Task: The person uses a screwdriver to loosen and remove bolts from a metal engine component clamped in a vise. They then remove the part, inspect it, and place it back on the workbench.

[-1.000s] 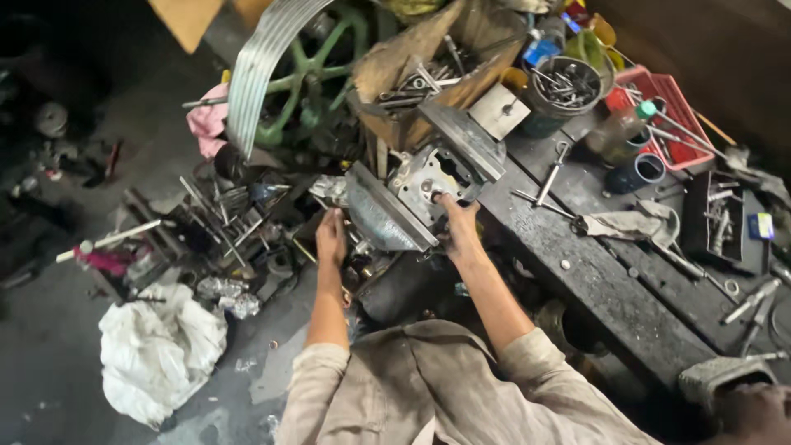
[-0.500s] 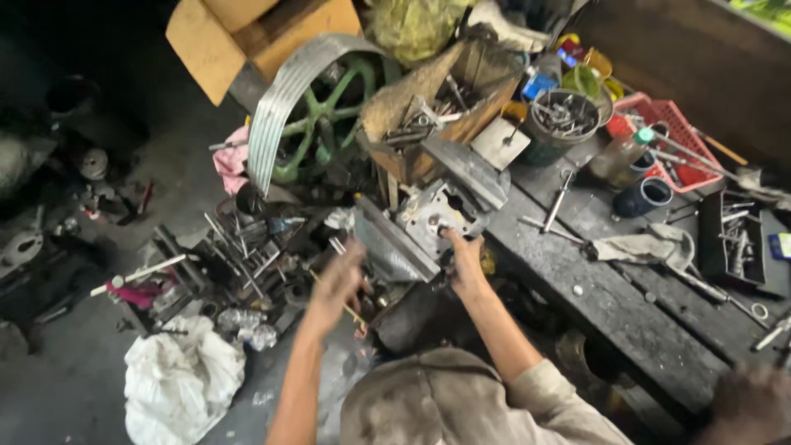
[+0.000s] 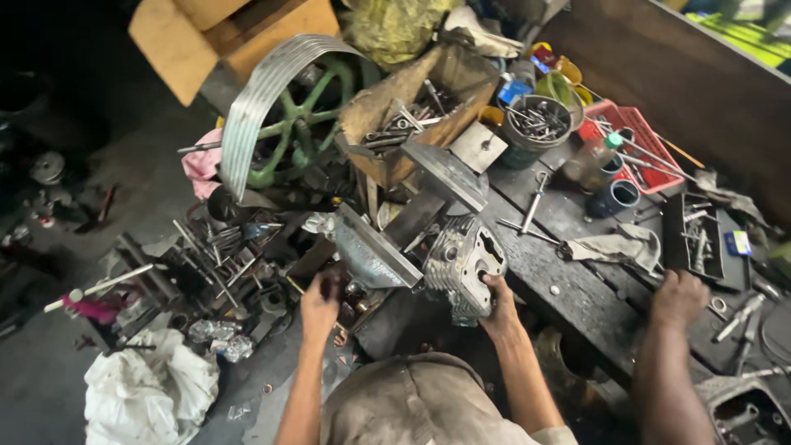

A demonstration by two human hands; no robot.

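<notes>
My right hand [image 3: 499, 306] grips the lower edge of a grey finned engine casting [image 3: 461, 262] that rests at the near edge of the dark workbench [image 3: 577, 288]. A grey metal plate [image 3: 371, 247] leans against the casting's left side. My left hand [image 3: 320, 303] is lower and to the left, down among the loose tools and rods [image 3: 222, 255] below the plate. Its fingers curl at something dark, and I cannot tell whether it holds anything.
Another person's hand [image 3: 680, 297] rests on the bench at the right, near a black parts tray [image 3: 696, 235] and a rag [image 3: 618, 245]. A cardboard box of wrenches [image 3: 412, 115], a tin of bolts [image 3: 535, 128], a red basket [image 3: 638, 136], a green-spoked pulley wheel [image 3: 280, 107] and a white sack [image 3: 148, 391] surround me.
My left hand has let go of the casting and dropped down-left into the tool pile. My right hand stays on the casting. Another person's hand has come onto the bench at the right.
</notes>
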